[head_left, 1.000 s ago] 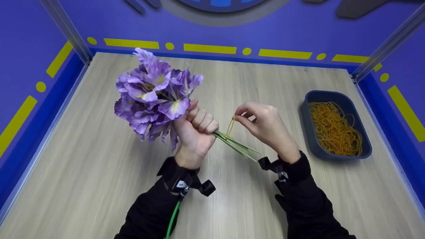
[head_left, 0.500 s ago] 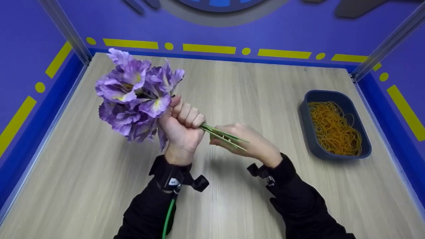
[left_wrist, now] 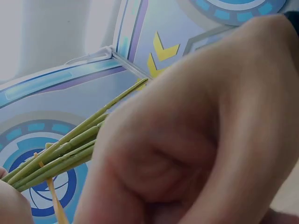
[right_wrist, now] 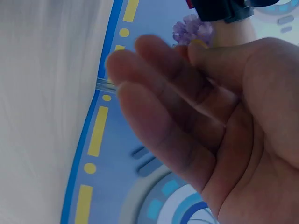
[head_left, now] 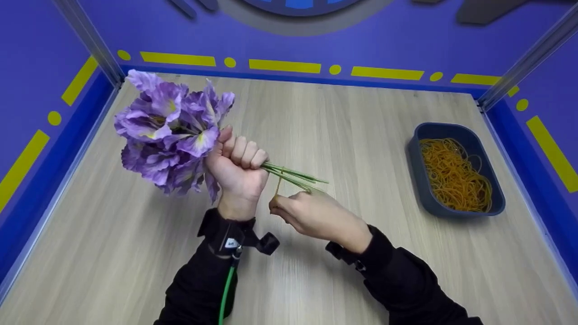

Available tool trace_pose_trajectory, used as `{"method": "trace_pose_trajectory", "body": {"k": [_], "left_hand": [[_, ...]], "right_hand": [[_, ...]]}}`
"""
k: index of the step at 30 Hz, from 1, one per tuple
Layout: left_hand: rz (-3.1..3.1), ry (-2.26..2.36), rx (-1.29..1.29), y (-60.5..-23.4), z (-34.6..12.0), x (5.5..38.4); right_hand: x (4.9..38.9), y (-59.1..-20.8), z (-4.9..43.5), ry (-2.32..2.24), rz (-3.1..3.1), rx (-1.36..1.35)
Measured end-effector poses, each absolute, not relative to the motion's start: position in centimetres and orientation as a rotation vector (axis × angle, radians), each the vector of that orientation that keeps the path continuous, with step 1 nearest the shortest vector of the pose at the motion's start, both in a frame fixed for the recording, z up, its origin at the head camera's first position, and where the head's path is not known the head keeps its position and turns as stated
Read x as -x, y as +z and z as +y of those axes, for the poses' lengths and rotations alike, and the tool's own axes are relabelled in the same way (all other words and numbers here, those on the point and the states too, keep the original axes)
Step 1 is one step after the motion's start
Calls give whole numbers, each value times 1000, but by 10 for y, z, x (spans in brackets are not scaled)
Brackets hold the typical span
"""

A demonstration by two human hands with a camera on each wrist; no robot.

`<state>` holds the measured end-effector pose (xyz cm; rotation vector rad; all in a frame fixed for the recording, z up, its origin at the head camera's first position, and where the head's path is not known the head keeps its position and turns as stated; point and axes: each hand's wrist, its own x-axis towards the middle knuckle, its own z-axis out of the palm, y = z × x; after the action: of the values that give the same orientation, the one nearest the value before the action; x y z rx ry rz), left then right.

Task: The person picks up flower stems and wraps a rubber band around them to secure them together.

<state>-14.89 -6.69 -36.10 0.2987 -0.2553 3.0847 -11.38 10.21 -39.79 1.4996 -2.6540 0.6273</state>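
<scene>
The purple flowers (head_left: 167,131) were held above the bench (head_left: 352,122) by the left hand (head_left: 239,169), whose fingers were curled round the stems (head_left: 298,174) just below the blooms, with the bare ends pointing off to the right. A rubber band (head_left: 279,184) was pinched between the thumb and forefinger of the right hand (head_left: 316,214) and drawn taut from the stems, close beside the left hand; the other right fingers were loosely extended. Whether every stem was caught by it could not be told. For a neat wrap, the stems seemed best squeezed into one tight bundle, as their ends were slightly fanned. An even pull was judged to be needed, lest the band be lost to a snap or slid toward the loose ends. Spare bands (head_left: 456,180) were heaped in the tub (head_left: 417,185) at the right.
</scene>
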Motion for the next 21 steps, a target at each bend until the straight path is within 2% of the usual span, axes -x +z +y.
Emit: {"method": "trace_pose_trajectory", "body": {"k": [8,21], "left_hand": [[-192,3155,-312,-362,-66,150],[-76,3166,-481,-367,-62,152]], "right_hand": [[98,-391,101,500,-2484,-1484],[89,-364,121,710,-2248,-1480]]}}
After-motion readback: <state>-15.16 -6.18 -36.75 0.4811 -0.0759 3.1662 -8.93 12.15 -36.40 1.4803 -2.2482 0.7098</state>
